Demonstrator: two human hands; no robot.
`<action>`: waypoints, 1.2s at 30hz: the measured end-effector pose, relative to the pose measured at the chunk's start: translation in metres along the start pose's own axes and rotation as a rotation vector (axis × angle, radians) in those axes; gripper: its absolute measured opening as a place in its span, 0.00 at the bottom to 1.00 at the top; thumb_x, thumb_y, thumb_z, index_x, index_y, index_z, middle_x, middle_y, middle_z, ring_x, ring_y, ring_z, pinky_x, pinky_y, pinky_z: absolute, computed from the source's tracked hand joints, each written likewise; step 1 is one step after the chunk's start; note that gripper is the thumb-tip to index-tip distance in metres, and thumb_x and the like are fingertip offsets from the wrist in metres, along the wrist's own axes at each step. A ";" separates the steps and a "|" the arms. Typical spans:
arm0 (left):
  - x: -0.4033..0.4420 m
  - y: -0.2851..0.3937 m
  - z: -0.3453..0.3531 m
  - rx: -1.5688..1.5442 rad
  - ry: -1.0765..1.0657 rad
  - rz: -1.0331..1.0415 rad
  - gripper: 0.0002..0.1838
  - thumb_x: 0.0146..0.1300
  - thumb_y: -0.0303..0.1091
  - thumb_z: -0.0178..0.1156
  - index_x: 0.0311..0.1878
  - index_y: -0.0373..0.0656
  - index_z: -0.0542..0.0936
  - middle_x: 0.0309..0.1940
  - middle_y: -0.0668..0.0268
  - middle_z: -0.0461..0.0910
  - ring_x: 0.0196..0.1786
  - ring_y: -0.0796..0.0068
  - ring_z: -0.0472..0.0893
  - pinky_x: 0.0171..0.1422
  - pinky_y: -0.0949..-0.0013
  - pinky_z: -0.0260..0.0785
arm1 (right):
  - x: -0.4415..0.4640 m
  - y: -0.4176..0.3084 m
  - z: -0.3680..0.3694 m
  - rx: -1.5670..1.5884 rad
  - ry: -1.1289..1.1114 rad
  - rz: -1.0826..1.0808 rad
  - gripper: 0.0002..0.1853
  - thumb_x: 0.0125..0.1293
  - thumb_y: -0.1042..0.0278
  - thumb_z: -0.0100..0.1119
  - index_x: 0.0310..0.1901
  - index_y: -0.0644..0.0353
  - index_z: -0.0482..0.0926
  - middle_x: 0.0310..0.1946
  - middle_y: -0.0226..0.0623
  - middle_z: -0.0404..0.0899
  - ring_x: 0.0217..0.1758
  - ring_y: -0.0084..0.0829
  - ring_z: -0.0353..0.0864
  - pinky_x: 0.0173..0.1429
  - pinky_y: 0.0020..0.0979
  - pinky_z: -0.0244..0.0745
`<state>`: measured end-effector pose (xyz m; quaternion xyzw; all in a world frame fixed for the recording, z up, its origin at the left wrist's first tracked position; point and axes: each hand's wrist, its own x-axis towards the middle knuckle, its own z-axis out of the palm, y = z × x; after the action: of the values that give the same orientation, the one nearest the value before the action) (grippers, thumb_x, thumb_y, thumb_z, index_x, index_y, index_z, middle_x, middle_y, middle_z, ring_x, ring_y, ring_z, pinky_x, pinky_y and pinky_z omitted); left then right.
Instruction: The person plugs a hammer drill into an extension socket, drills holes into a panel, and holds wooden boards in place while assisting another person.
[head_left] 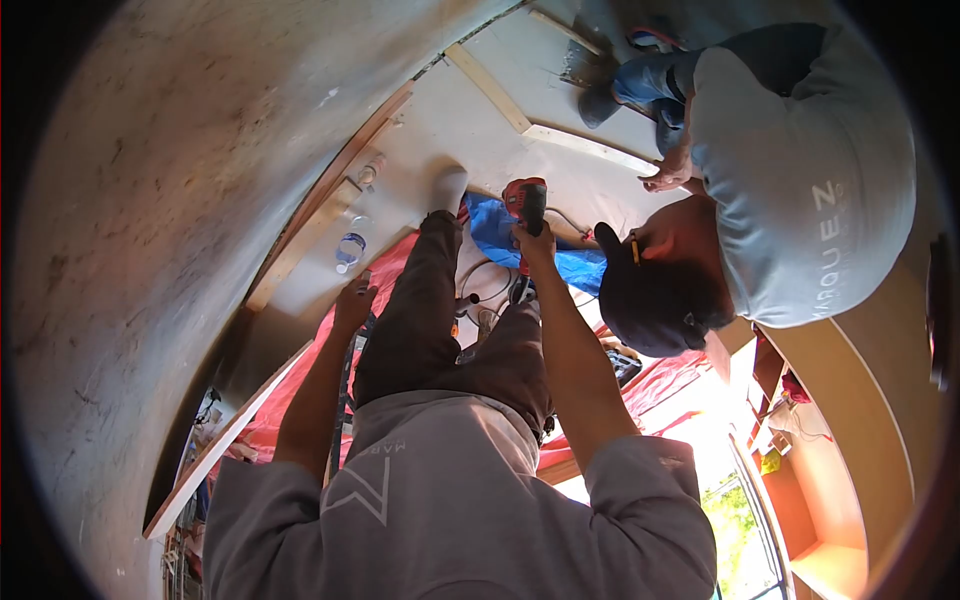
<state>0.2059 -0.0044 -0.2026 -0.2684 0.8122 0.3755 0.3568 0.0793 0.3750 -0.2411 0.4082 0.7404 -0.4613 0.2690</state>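
Note:
My right hand [534,244] is wrapped round the grip of a red and black power drill [526,200], which points up and away from me. Over on the left, my left hand [355,303] is closed at the edge of the red sheet [290,395], near a dark ladder-like frame; a small greyish thing shows at its fingers, too small to name. A clear plastic bottle [350,247] with a blue label lies just beyond that hand. A blue tarp [490,232] spreads behind the drill.
A co-worker [800,190] in a grey shirt and dark cap bends in from the right, one hand [672,172] near a wooden strip [590,147]. Wooden boards [305,240] run along the left wall. Cables lie between my legs. A window stands at lower right.

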 end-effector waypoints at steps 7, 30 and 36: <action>-0.006 0.011 -0.001 0.032 -0.010 -0.002 0.23 0.56 0.45 0.61 0.45 0.34 0.81 0.40 0.47 0.83 0.46 0.51 0.83 0.53 0.57 0.73 | -0.018 0.003 -0.025 0.159 0.075 0.053 0.16 0.56 0.66 0.69 0.43 0.59 0.74 0.28 0.30 0.78 0.22 0.22 0.77 0.23 0.25 0.69; 0.010 0.018 -0.012 0.220 0.007 0.125 0.25 0.58 0.47 0.60 0.49 0.33 0.80 0.46 0.46 0.81 0.51 0.49 0.80 0.58 0.57 0.71 | -0.031 0.033 -0.085 0.618 0.166 0.029 0.14 0.63 0.63 0.62 0.46 0.60 0.73 0.29 0.30 0.77 0.22 0.23 0.75 0.23 0.23 0.68; -0.001 0.036 -0.024 0.146 0.056 0.043 0.26 0.58 0.48 0.61 0.49 0.33 0.80 0.46 0.46 0.81 0.53 0.49 0.80 0.60 0.57 0.70 | -0.038 0.032 -0.072 0.623 0.162 0.010 0.16 0.65 0.60 0.60 0.49 0.60 0.73 0.30 0.33 0.78 0.27 0.25 0.77 0.27 0.26 0.69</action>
<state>0.1720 -0.0028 -0.1757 -0.2346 0.8528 0.3149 0.3443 0.1250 0.4346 -0.1955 0.5098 0.5807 -0.6305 0.0733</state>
